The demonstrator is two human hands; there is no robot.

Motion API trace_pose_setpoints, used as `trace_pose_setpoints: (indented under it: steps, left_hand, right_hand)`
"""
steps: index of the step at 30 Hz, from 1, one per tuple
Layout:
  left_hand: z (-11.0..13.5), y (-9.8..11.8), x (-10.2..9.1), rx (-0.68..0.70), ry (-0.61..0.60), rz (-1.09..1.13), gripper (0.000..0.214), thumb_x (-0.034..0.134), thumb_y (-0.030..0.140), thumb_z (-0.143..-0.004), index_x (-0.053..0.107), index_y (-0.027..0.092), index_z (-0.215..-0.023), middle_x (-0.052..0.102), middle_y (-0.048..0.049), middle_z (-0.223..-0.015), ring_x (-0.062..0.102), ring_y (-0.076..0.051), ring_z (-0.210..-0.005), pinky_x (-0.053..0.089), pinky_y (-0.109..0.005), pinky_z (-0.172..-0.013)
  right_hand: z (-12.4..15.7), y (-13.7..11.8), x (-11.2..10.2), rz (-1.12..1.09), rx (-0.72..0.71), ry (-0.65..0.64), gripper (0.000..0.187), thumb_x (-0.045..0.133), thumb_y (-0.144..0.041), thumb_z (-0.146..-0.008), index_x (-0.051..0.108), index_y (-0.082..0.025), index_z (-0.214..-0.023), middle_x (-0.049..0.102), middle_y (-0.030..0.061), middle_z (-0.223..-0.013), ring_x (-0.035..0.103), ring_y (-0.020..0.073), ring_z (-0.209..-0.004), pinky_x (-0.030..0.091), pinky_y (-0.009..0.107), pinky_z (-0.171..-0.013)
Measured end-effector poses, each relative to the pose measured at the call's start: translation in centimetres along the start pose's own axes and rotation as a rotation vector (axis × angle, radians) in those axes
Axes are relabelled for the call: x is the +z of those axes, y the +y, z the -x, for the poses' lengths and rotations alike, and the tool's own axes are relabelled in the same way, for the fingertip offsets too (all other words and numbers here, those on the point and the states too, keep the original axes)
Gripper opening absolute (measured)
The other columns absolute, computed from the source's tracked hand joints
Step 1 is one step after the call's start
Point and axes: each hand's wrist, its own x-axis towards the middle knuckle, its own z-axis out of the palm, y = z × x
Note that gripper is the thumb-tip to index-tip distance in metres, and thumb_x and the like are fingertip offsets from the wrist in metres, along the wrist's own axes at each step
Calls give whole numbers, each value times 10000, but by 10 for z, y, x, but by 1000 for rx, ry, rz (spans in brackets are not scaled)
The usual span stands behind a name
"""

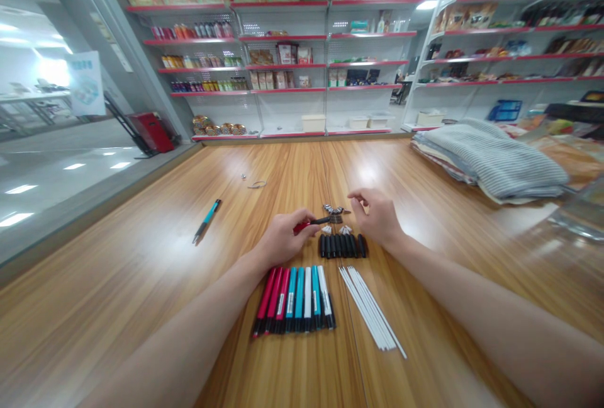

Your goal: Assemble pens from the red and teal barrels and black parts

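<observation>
Fingers of the L hand (290, 235) are wrapped round the red/black pen (299, 227) over the bench (141, 269), black end near the small metal bits (334, 209). R hand (376, 216) fingers are bent, can't tell if they've got anything. IMO hold the pen steady w/ a light pinch & don't bump the black sleeves (337, 245).

Three red, three blue, two white barrels (308, 291) lie aligned.
</observation>
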Motion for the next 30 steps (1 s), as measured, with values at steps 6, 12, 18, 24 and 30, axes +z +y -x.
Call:
trace_pose_setpoints:
  steps: [6,12,18,24,30]
  left_hand:
    - [-1,-2,1,3,35,-78,242,544,395,-897,617,183,-989,655,-16,-786,586,-121,-681,432,-228,-639]
    - [-2,-2,2,43,18,-97,235,477,367,-933,628,187,-924,650,-29,-800,588,-137,-728,431,-246,-662]
    - [-2,-4,3,-18,26,-61,247,571,404,-879,589,194,-1008,655,-21,-841,599,-139,-737,451,-251,-679]
    - [-3,-5,4,27,5,-82,213,494,371,-926,613,195,-938,661,-29,-862,605,-149,-786,452,-263,-716]
    - [-3,-5,3,58,-12,-103,224,461,341,-942,630,193,-934,657,-33,-850,599,-154,-793,443,-266,-718]
  right_hand:
    - [1,23,7,22,158,-132,152,614,-258,-789,678,-181,-903,668,25,-783,602,174,-748,457,304,-705]
    - [2,20,10,42,135,-239,161,636,-321,-800,710,-182,-834,662,43,-788,596,160,-743,452,287,-688]
    - [3,23,11,74,115,-267,169,628,-326,-828,701,-186,-767,630,39,-759,576,157,-732,439,290,-684]
    - [2,22,10,83,98,-243,168,619,-293,-843,655,-169,-735,628,40,-753,567,165,-740,427,298,-686]
    - [-2,-3,0,-33,-168,-114,103,568,-234,-890,638,-173,-845,653,59,-800,560,190,-795,441,340,-745]
